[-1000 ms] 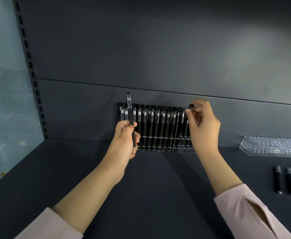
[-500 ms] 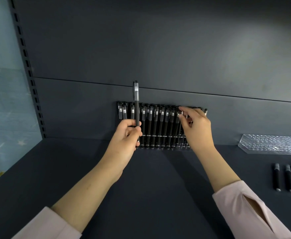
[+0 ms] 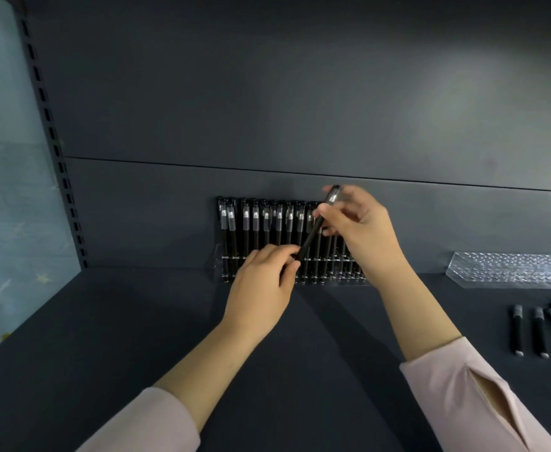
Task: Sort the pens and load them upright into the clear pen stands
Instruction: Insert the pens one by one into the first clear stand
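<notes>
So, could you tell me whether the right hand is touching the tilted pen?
Touching. The head view shows the right hand pinching the tilted pen near its cap, while the left hand grips its lower end.

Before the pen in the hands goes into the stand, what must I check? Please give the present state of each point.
1. Grip: left hand pinches the pen low, right hand holds it near the cap: ok.
2. Pen upright: not ok, it leans.
3. Free slot in the loaded stand: cannot tell, the right hand hides its right end.
4. Second stand empty: ok.
5. Loose pens loaded: not ok, several lie on the shelf.
</notes>
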Demonstrator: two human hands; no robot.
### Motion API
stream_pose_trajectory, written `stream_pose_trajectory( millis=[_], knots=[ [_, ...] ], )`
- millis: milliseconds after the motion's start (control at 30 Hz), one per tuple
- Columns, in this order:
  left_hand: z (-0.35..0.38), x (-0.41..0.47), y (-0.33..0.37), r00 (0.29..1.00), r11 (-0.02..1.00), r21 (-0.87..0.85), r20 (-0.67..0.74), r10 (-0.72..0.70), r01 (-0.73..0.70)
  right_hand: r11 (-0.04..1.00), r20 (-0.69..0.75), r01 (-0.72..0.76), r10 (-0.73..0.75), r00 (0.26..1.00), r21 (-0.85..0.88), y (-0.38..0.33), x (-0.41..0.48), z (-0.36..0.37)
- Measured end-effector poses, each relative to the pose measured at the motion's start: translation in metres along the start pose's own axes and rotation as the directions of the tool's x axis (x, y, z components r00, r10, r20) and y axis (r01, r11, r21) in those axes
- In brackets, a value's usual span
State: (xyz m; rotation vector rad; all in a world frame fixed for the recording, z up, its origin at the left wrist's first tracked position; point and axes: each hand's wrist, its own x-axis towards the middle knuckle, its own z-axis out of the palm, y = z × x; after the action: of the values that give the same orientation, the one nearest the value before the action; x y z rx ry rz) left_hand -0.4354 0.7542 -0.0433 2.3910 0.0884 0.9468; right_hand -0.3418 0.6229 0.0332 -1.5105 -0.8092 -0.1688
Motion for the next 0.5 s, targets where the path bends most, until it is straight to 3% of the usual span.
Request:
stream_pose_trajectory(
  millis=[100, 167, 500],
  knots=[
    [0.005, 0.0, -0.005, 0.991, 0.926, 0.355, 0.048, 0.122, -0.131, 0.988, -0.249, 0.071, -0.103, 0.963, -0.137, 0.006, 0.004, -0.016],
    [0.009, 0.0, -0.012, 0.985, 0.873, 0.461, 0.136, 0.11, -0.161, 0.96, -0.345, 0.109, -0.198, 0.918, -0.259, 0.012, 0.005, -0.026],
    [0.018, 0.005, -0.023, 0.977, 0.813, 0.554, 0.198, 0.084, -0.182, 0.868, -0.269, 0.148, -0.303, 0.914, -0.474, 0.037, 0.006, -0.033]
  ],
)
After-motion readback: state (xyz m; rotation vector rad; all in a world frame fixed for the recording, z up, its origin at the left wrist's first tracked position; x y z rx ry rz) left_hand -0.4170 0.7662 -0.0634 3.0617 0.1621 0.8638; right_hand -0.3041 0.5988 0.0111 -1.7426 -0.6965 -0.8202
